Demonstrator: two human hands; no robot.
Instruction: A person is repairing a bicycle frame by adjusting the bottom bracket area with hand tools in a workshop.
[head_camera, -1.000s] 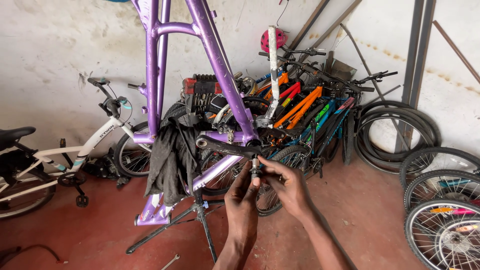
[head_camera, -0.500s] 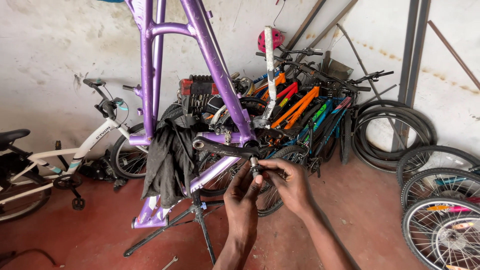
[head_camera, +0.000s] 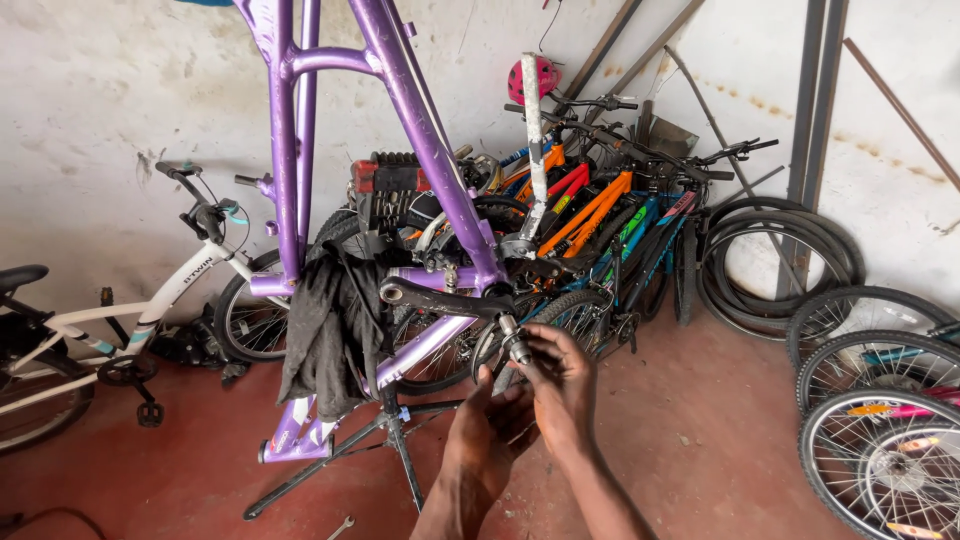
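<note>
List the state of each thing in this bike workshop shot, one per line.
Purple bike frame: clamped on a repair stand, wheels off.
Black crank arm: attached to the frame, pointing left.
Metal tool: at the bottom bracket, gripped by the right hand.
Left hand: below the tool, fingers curled.
Dark cloth: draped over the frame.
White bike: standing upright.

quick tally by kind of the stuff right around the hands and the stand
purple bike frame: 1
black crank arm: 1
small metal tool at the bottom bracket: 1
dark cloth draped on the frame: 1
repair stand: 1
hands, left hand and right hand: 2
Total: 7
</note>
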